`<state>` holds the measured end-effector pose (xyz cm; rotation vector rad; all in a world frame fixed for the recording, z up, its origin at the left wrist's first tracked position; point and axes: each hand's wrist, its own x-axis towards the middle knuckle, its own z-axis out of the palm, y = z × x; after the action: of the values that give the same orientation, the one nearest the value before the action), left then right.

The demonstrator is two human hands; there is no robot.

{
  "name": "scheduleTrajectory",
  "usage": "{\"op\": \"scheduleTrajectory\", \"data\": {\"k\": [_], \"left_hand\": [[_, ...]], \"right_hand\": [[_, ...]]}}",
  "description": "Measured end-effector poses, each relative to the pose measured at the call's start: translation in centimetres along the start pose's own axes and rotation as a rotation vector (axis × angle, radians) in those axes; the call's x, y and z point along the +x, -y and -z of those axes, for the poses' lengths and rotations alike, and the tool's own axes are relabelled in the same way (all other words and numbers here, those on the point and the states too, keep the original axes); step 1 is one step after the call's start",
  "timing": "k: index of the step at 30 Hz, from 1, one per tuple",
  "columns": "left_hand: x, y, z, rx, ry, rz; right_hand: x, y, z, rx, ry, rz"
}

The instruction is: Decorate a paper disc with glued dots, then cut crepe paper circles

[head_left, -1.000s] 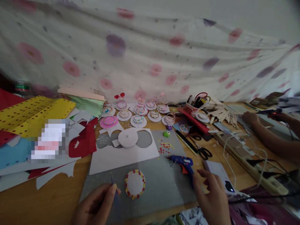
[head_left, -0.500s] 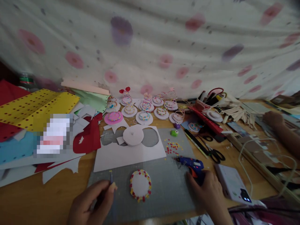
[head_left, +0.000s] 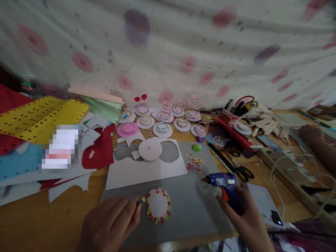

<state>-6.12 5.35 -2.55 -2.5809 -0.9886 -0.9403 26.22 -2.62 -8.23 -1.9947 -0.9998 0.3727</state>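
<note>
My left hand [head_left: 111,222] is closed around a thin dark pointed tool, apparently tweezers [head_left: 140,202], mostly hidden by my fingers. At its tip is a small yellow star [head_left: 143,199], just left of a white disc [head_left: 158,205] edged with red and yellow stars. The disc lies on the grey cutting mat [head_left: 183,199]. In my right hand [head_left: 246,217] is a blue glue gun [head_left: 223,180] with an orange trigger, its nozzle pointing left above the mat. Loose red and yellow stars [head_left: 195,163] are scattered beyond the nozzle.
White cut-out sheet [head_left: 147,171] carries a white disc [head_left: 150,149]. Several decorated discs [head_left: 162,129] stand behind. Scissors [head_left: 243,170], a white power bank [head_left: 265,203] and cables are right; coloured sheets [head_left: 44,119] are piled left. Another person's hand [head_left: 311,134] rests at far right.
My left hand has turned and moved right, bringing the yellow star close to the rimmed disc. My right hand has raised the glue gun slightly, shifting it right.
</note>
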Motion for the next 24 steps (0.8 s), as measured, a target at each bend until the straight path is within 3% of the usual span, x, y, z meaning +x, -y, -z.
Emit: {"op": "scheduleTrajectory", "data": {"k": [3,6,10,15,20,24], "left_hand": [[-0.1,-0.4,-0.1,-0.067,-0.015,-0.009],[-0.3,-1.0,0.0,-0.233,0.060,0.039],[-0.5,-1.8,0.0,-0.414,0.137,0.112],[-0.2,-2.3,0.0,-0.415,0.164,0.119],[0.3,-2.3,-0.4,-0.463,0.078,0.091],[0.5,-2.4,-0.5,-0.444,0.073,0.086]], "right_hand": [[-1.5,3.5,-0.4,0.022,0.043,-0.028],[-2.4,5.3,-0.7,0.053,0.062,-0.036],[-2.7,5.5,-1.1,0.061,0.055,0.008],[-2.9,5.5,-1.8,0.031,0.057,0.059],[-3.3,6.3,-2.3,0.081,0.051,0.043],[-3.2,6.4,-2.3,0.075,0.048,0.118]]}}
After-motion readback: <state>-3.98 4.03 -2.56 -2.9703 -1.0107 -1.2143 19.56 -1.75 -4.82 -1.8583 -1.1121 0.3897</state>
